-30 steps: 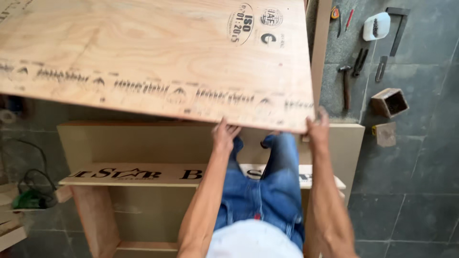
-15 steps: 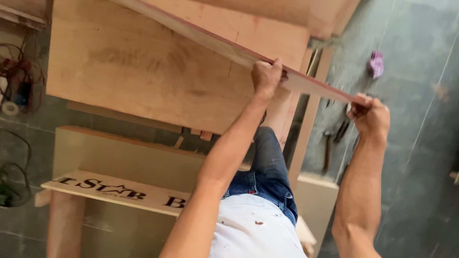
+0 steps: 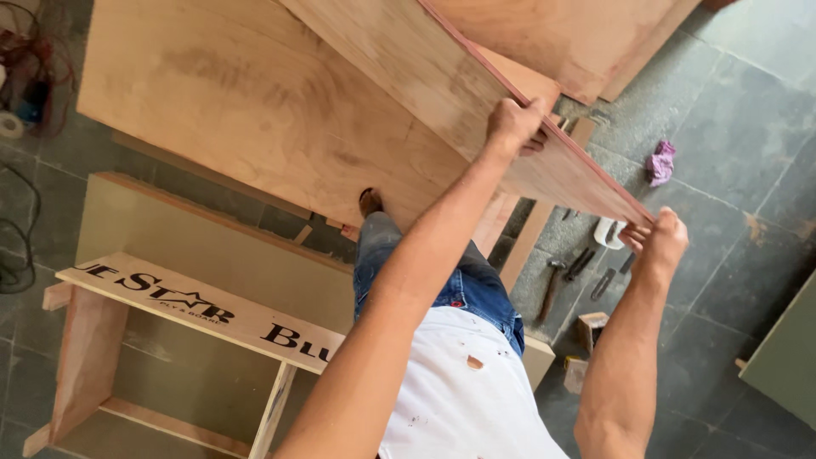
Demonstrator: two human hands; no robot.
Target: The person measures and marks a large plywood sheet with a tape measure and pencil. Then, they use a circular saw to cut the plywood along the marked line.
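I hold a large plywood sheet (image 3: 408,76) tilted on edge in front of me. My left hand (image 3: 512,126) grips its reddish near edge partway along. My right hand (image 3: 656,240) clutches the same edge at the lower corner. Behind this sheet another plywood panel (image 3: 221,110) lies flat, and a third board (image 3: 586,38) shows at the top. My legs in blue jeans and a white shirt hang below the arms.
A wooden cabinet frame (image 3: 187,314) with a printed rail lies on the grey tile floor at the left. A hammer (image 3: 550,285), other hand tools (image 3: 586,263), small wood blocks (image 3: 591,327) and a purple rag (image 3: 660,161) lie on the right. Cables (image 3: 21,246) run along the far left.
The sheet has swung from lying flat overhead to standing on edge, and its near edge has moved right and down. Both hands stayed on that edge.
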